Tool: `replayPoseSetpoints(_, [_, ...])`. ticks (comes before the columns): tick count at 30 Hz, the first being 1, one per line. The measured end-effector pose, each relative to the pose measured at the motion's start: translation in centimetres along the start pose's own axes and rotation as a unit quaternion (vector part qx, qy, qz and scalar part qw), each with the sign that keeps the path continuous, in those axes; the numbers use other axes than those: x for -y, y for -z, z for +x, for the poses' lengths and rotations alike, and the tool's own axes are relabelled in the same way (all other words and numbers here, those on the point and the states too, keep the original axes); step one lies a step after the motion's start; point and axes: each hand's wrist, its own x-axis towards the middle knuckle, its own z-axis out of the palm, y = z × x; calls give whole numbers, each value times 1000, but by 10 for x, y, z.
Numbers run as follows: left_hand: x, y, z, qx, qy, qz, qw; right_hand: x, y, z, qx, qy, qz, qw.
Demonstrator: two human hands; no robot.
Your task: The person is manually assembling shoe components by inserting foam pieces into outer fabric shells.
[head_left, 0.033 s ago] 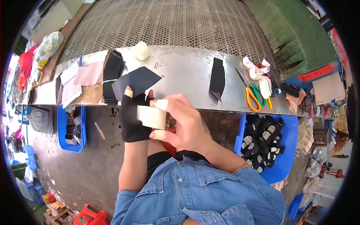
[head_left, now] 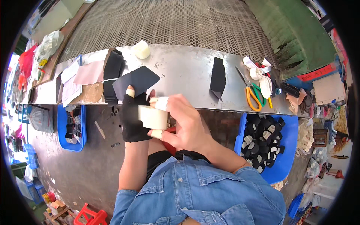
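Observation:
My left hand [head_left: 135, 118], in a black fingerless glove, is closed with its thumb over a dark, pointed flat sheet [head_left: 137, 80] above the table edge. Taped fingers show on my right hand [head_left: 183, 120], whose thumb and index finger close on a cream-coloured, thick curved piece [head_left: 153, 117]. That piece lies against the palm side of the black glove. Left of the dark sheet is a stack of black strips [head_left: 112, 75] with a pale band round it. A rounded cream lump [head_left: 141, 49] stands farther back on the metal table [head_left: 180, 71].
A black strip [head_left: 217, 78] lies to the right, with orange-handled scissors [head_left: 252, 99] and a white band roll [head_left: 256, 73] beyond it. Blue tubs [head_left: 279, 165] flank me below the table; the right one holds black-and-cream pieces. Papers [head_left: 71, 84] lie left. Mesh [head_left: 161, 22] spans the back.
The cream piece has shifted slightly right, and the dark sheet's tip slightly left. My right fingers have moved a little on the piece; both holds stay the same.

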Motion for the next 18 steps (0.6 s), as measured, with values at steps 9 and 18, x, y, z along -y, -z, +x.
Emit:
replayPoseSetpoints(9, [23, -41, -37, 10, -66, 66, 996, -30, 45, 1, -24, -135, 566, 813])
replayPoseSetpoints(18, [0, -42, -44, 46, -20, 107, 993, -51, 29, -3, 36, -214, 656, 723])
